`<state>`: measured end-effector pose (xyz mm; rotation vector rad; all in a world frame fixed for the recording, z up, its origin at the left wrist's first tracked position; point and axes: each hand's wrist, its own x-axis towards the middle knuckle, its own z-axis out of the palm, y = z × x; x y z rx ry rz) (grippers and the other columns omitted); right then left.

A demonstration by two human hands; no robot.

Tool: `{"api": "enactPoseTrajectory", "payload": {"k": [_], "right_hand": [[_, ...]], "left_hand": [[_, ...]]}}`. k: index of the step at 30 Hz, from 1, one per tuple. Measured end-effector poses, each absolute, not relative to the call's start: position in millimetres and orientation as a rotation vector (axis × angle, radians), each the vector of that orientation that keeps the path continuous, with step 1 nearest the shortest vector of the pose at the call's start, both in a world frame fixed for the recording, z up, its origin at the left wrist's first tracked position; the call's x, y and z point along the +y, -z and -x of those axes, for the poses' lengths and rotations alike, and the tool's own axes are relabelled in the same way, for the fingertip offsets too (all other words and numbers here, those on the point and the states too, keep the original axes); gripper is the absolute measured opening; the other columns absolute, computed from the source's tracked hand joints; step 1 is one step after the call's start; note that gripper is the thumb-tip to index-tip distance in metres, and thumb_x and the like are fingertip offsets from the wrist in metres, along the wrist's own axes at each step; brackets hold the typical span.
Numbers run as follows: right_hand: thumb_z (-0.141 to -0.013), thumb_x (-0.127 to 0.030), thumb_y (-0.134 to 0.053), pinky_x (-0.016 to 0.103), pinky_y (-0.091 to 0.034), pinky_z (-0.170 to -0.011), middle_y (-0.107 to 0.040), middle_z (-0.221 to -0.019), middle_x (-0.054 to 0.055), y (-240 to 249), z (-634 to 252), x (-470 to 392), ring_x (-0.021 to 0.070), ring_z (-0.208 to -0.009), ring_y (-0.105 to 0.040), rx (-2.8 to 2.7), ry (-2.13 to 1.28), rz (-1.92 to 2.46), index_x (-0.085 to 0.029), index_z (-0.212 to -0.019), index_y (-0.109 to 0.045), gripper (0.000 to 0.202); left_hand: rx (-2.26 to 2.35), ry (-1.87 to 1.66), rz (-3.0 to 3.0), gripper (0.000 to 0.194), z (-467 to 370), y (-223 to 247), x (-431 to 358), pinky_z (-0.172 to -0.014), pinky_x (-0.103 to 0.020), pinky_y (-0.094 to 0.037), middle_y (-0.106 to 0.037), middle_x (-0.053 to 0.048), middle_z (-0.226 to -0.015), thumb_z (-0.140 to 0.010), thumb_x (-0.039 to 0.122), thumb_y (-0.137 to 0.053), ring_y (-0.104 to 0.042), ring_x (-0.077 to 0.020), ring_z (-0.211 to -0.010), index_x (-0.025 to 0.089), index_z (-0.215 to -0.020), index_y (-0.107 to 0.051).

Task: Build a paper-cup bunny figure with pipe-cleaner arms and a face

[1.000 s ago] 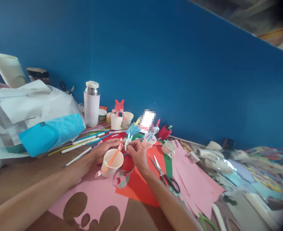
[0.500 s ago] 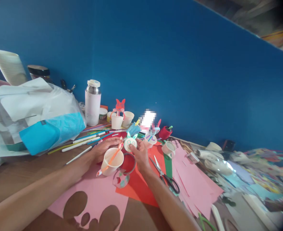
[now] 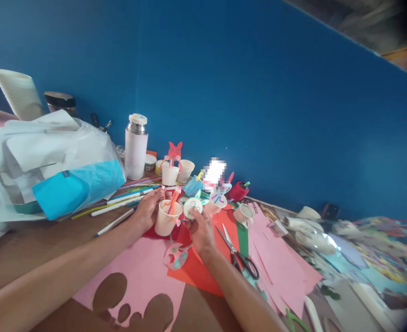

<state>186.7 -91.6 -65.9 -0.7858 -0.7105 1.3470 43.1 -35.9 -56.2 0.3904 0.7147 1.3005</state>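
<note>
My left hand (image 3: 148,210) is wrapped against the left side of a white paper cup (image 3: 166,223); some of its fingers are hidden behind the rim. Orange pipe cleaners (image 3: 174,199) with pinkish-white ends stick up out of this cup. Right of it, my right hand (image 3: 200,228) pinches a round white paper bunny face (image 3: 192,208) with green-edged ears, thumb on its front. Below the hands lies a pink paper cutout with green patches (image 3: 176,257), next to a roll of tape partly hidden by the cup and hand.
Black-handled scissors (image 3: 239,258) lie open on red and pink paper sheets (image 3: 279,267). A pink sheet with cut-out holes (image 3: 144,276) is in front. Behind stand a flask (image 3: 136,150), a cup with a red paper animal (image 3: 174,151) and other decorated cups. A stuffed plastic bag (image 3: 61,161) sits left.
The cup has moved up, and its orange pipe cleaners now stand upward instead of slanting across the rim. The bunny face has shifted slightly right and tilted clockwise in my right hand.
</note>
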Motion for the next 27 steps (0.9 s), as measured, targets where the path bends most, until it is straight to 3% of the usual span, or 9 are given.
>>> {"api": "enactPoseTrajectory", "payload": {"k": [8, 15, 20, 27], "right_hand": [[-0.071, -0.029, -0.061, 0.021, -0.046, -0.051, -0.063, -0.079, 0.001, 72, -185, -87, 0.0109, -0.06, -0.056, -0.706, -1.341, 0.822, -0.02, -0.09, -0.058, 0.022], [-0.072, -0.034, -0.06, 0.024, -0.048, -0.054, -0.065, -0.086, 0.003, 75, -185, -86, 0.0148, -0.069, -0.06, -0.746, -1.284, 0.901, -0.02, -0.094, -0.056, 0.027], [-0.072, -0.034, -0.059, 0.024, -0.047, -0.054, -0.064, -0.086, 0.002, 77, -185, -84, 0.0139, -0.069, -0.06, -0.759, -1.282, 0.879, -0.021, -0.091, -0.057, 0.023], [-0.072, -0.033, -0.059, 0.02, -0.041, -0.052, -0.061, -0.079, 0.0, 61, -193, -83, 0.0098, -0.063, -0.054, -0.835, -1.135, 0.928, -0.02, -0.086, -0.057, 0.019]], "left_hand": [[0.708, -1.343, -0.484, 0.018, -52, 54, -46, -0.052, -0.024, -0.047, -0.063, 0.0, -0.065, -0.066, 0.007, -0.058, -0.058, -0.0123, -0.052, 0.015, -0.08, -0.049], [0.737, -1.317, -0.541, 0.014, -53, 50, -52, -0.051, -0.026, -0.045, -0.06, 0.0, -0.063, -0.066, 0.018, -0.058, -0.057, -0.0131, -0.051, 0.014, -0.077, -0.051], [0.803, -1.304, -0.596, 0.019, -54, 53, -51, -0.051, -0.024, -0.043, -0.054, 0.004, -0.053, -0.06, 0.022, -0.063, -0.054, -0.0121, -0.049, 0.015, -0.073, -0.051], [0.945, -1.322, -0.61, 0.018, -53, 52, -50, -0.045, -0.02, -0.035, -0.046, 0.007, -0.045, -0.055, 0.016, -0.06, -0.045, -0.0075, -0.041, 0.016, -0.059, -0.043]]}}
